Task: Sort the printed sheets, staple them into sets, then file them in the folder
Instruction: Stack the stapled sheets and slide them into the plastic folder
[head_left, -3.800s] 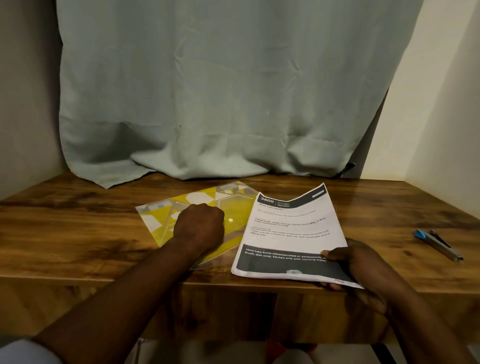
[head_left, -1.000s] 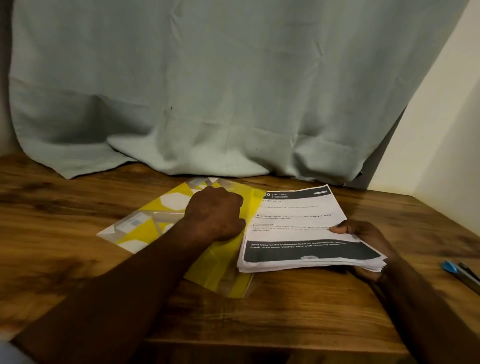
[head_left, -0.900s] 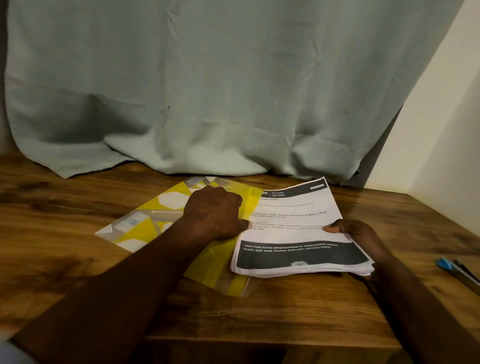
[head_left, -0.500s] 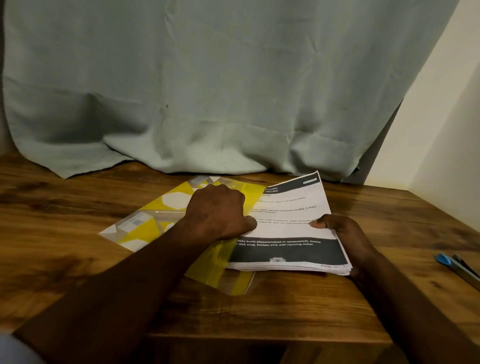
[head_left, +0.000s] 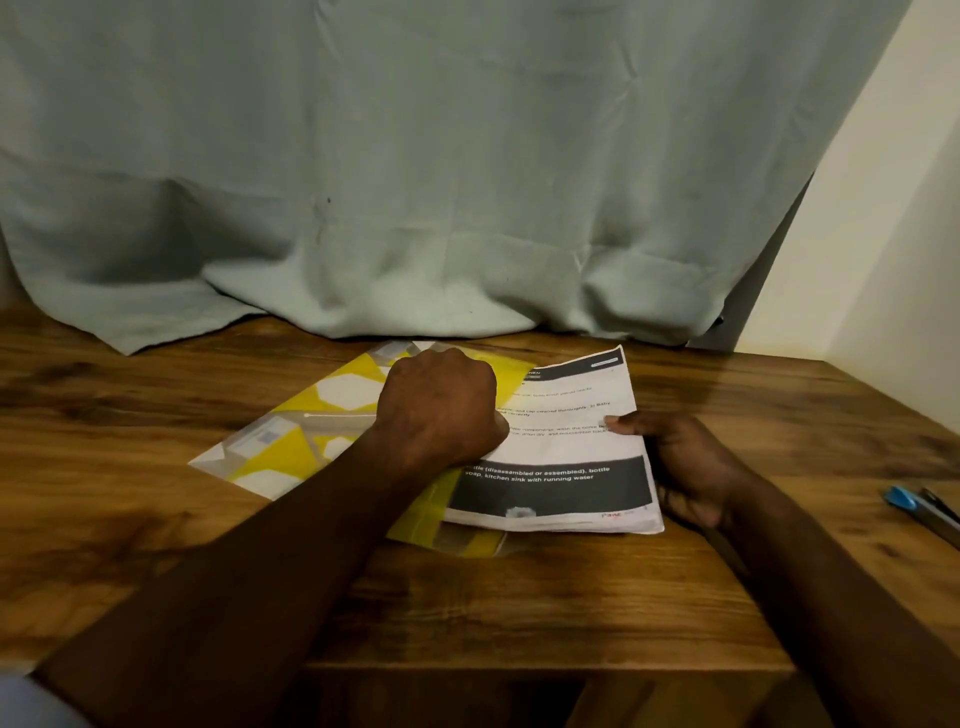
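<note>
A yellow and white patterned plastic folder (head_left: 291, 441) lies on the wooden desk (head_left: 519, 597). My left hand (head_left: 441, 410) is curled on the folder's right edge and grips its top flap. My right hand (head_left: 680, 462) holds the right side of a stack of printed sheets (head_left: 566, 447), thumb on top and fingers underneath. The stack's left edge lies under the folder's flap, beneath my left hand. The top sheet shows a dark band with white text near its lower edge.
A blue and grey stapler (head_left: 924, 512) lies at the desk's right edge. A pale green curtain (head_left: 415, 182) hangs behind and drapes onto the desk's back. A cream wall (head_left: 883, 234) closes the right side.
My right hand has slid the stack of sheets leftward, so its left edge now goes under the folder's flap. My left hand has stayed on the folder's edge.
</note>
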